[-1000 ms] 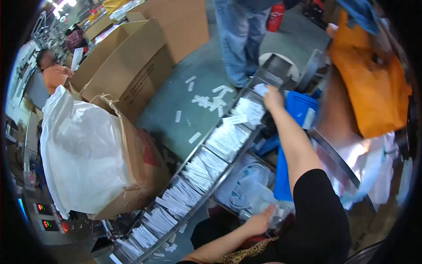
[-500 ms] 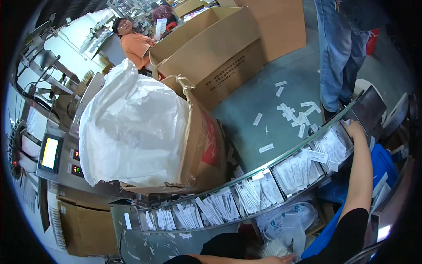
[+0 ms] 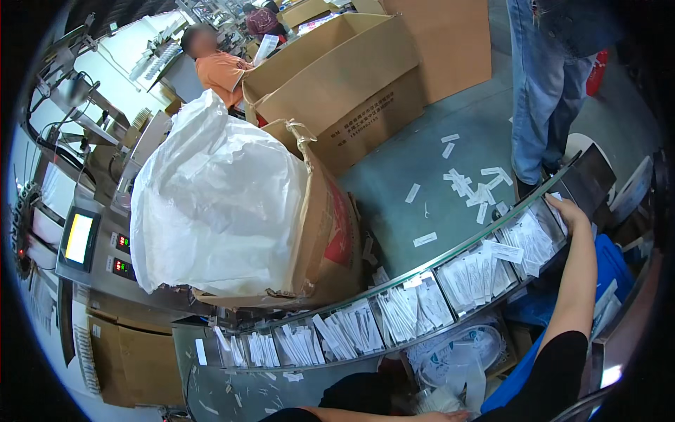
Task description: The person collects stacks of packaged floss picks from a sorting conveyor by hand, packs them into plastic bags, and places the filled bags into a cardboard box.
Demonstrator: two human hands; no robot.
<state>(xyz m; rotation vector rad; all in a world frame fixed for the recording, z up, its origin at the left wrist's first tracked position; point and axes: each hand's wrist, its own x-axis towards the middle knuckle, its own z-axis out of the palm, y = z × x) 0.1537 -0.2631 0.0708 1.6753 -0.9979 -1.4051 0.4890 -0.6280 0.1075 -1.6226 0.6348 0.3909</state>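
**Right hand at the far end of the packet tray**

The right hand (image 3: pixel 568 213) reached out to the far right end of the tray (image 3: pixel 450 257), a long curved metal channel w/ dividers. Its fingers lay flat and together on the last stack of packets (image 3: pixel 529 240), touching the top edge; I could not tell if they gripped any packet. The white packets stood in rows in each compartment, from the right end down to the left end near the machine.

The left hand (image 3: pixel 439 416) was at the bottom edge of the view, only partly seen, just beside a clear bag (image 3: pixel 460 359) under the tray. Whether it was open or closed, cannot tell.

Behind the tray stood a brown box (image 3: pixel 330 239) lined w/ a big white sack (image 3: pixel 218 204), touching the tray's back rim. More cardboard boxes (image 3: pixel 351 91) stood further back. Loose packets lay on the green floor (image 3: pixel 408 162), near a person in jeans (image 3: pixel 545 91). Another person in an orange shirt (image 3: pixel 221 70) was at the back. At left was a machine panel w/ a lit screen (image 3: pixel 79 238). A blue bin (image 3: pixel 613 271) was right of the forearm.
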